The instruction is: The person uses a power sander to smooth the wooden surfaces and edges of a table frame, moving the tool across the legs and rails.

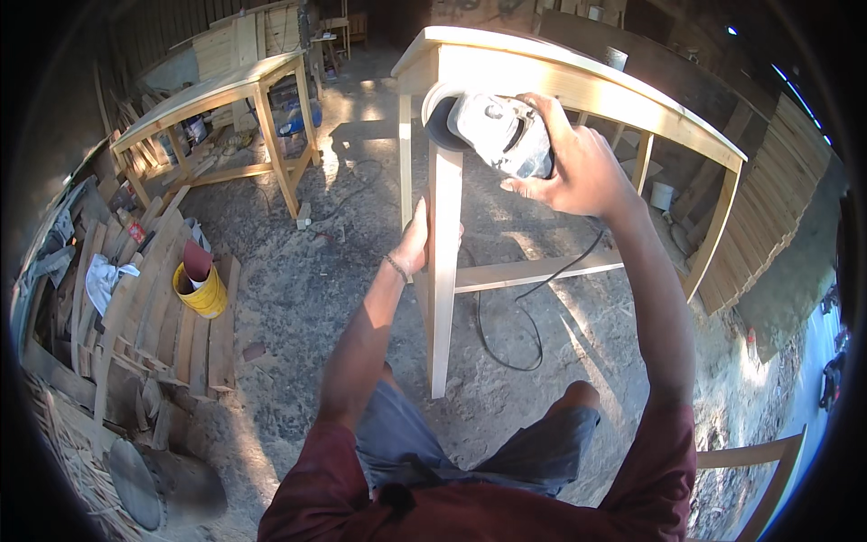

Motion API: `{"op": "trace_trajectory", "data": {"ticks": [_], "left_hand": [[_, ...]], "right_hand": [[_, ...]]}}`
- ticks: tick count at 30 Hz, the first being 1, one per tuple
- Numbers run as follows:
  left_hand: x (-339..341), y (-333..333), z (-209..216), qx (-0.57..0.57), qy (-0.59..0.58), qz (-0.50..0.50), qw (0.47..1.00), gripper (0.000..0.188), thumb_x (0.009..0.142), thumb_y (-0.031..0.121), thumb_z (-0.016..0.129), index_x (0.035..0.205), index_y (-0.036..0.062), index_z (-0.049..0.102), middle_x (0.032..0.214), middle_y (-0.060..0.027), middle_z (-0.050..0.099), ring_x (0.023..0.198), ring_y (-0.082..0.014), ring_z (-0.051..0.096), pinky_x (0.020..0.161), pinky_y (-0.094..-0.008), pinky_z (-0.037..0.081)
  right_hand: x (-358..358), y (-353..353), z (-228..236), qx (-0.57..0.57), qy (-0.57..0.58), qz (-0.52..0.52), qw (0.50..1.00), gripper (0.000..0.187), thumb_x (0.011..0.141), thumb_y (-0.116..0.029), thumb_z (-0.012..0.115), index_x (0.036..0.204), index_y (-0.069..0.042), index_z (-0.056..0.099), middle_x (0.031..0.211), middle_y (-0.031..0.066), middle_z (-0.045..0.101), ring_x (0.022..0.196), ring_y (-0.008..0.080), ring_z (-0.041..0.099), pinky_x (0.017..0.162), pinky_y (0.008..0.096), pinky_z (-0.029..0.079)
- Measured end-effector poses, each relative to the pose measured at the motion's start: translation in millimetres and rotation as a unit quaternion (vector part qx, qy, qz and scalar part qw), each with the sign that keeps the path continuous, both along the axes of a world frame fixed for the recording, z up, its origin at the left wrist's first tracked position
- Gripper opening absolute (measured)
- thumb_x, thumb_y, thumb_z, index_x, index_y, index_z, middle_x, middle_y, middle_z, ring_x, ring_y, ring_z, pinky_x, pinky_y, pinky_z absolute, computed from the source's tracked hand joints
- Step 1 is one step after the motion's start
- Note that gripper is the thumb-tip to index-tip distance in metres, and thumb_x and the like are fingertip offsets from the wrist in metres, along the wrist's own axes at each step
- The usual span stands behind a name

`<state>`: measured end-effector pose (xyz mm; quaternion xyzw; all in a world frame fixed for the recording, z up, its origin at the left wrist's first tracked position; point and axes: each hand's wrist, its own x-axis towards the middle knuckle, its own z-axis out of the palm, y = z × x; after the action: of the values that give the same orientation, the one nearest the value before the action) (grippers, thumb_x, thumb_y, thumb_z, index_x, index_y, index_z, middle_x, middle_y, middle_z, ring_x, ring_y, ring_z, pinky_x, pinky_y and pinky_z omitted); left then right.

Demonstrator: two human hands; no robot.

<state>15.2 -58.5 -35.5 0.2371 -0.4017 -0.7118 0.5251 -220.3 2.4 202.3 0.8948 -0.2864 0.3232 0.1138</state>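
My right hand (585,167) is closed around the body of a dusty, pale angle grinder (499,131). Its round disc (443,125) lies against the top of a pale wooden table leg (444,298), at the corner below the tabletop. Lower down, my left hand (416,242) is wrapped round that same leg, the thumb on the near side and some fingertips showing past the far edge. The leg belongs to a wooden table (578,72) that stands right in front of me. A dark power cord (533,361) loops over the floor beneath it.
A second wooden table (194,101) stands at the back left. Stacked boards (163,307) on the left bear a yellow bucket (206,296) and a white cloth (107,278). A low stretcher (533,271) joins the near table's legs. Slatted wood panels (768,208) lean at the right.
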Motion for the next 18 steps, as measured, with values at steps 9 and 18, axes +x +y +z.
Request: {"op": "trace_trajectory", "data": {"ticks": [9,18], "left_hand": [[0.9,3.2,-11.7,0.018,0.016,0.053,0.998,0.073,0.106,0.066,0.017,0.112,0.0084,0.062,0.085,-0.0075,0.065,0.074,-0.0171,0.065,0.067,-0.0337,0.057],[-15.6,9.9,-1.4,0.033,-0.015,0.117,0.992,0.082,0.098,0.081,0.017,0.089,0.0101,0.058,0.061,-0.0033,0.052,0.051,-0.0182,0.053,0.050,-0.0336,0.047]], "right_hand": [[11.8,32.3,-20.3,0.038,0.144,-0.053,0.987,0.092,0.075,-0.047,0.083,0.145,-0.008,0.039,0.091,0.0241,0.072,0.078,0.0418,0.071,0.071,0.0483,0.057],[15.0,16.3,36.2,0.026,0.084,-0.074,0.993,0.099,0.076,-0.045,0.085,0.150,-0.005,0.033,0.075,0.0238,0.067,0.074,0.0437,0.069,0.068,0.0479,0.051]]}}
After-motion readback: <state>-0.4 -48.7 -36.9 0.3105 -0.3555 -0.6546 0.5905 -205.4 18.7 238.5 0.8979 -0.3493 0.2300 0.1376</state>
